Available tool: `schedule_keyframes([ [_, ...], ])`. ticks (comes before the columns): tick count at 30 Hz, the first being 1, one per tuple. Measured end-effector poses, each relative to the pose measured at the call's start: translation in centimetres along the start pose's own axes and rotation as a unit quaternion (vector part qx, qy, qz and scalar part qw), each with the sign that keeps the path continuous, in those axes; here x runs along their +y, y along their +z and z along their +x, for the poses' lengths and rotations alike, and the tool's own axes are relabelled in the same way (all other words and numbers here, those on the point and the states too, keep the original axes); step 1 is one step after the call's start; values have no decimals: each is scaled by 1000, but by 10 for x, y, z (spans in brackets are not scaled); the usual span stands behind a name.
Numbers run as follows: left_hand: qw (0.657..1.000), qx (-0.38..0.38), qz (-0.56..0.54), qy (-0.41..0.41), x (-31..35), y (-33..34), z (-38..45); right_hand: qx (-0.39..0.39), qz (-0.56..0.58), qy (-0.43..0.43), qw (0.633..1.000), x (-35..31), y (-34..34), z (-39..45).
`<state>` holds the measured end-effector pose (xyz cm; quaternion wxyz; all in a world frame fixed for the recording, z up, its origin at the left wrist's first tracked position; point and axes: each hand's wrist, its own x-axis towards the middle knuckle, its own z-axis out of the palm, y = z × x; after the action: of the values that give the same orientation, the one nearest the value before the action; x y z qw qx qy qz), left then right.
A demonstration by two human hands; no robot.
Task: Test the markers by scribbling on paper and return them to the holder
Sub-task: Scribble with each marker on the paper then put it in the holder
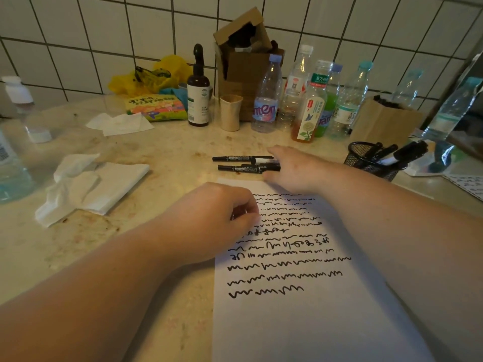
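Note:
A white sheet of paper lies in front of me, its upper half covered in rows of black scribbles. My left hand rests on the sheet's left edge with its fingers curled under, holding nothing that I can see. Beyond the paper's top edge lie black markers side by side on the counter. My right hand reaches over their right ends with fingers spread, touching them. A black mesh holder at the right carries several more markers.
Plastic bottles, a brown pump bottle, a paper cup and a cardboard box line the tiled wall. Crumpled tissues lie at the left. A second scribbled sheet shows at the right edge.

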<state>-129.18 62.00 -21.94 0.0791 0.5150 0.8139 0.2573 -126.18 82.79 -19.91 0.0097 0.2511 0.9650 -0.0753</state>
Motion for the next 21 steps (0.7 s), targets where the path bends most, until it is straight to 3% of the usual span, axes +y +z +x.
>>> schedule_keyframes([
  [7,1000,6,0,7,-1,0,0,-32,11,2,999,-1,8,24],
  [21,1000,2,6,-1,-1,1,2,80,82,5,993,0,18,13],
])
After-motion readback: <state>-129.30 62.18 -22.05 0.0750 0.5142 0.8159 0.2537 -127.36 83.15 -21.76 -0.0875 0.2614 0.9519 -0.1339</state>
